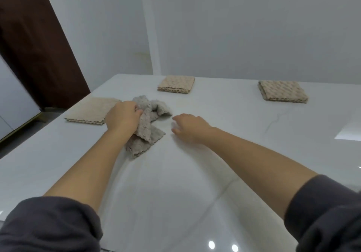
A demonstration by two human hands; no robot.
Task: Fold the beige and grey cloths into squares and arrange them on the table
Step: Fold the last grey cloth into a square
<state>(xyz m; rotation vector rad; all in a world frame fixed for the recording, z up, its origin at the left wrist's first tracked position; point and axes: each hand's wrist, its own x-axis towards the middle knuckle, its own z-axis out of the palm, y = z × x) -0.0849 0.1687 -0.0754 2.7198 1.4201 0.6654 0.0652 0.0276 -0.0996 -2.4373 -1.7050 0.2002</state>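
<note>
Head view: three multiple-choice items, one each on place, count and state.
1. The grey cloth lies: A) in the left hand's grip B) on the floor C) on a chair
2. How many folded beige cloths lie on the table? A) one B) two C) three
3. The right hand is: A) gripping cloth B) open, empty C) out of view
Answers: 1 A, fingers curl round its crumpled middle; 2 C, one at left, two farther back, the second at right; 3 B, fingers loose beside the cloth.
</note>
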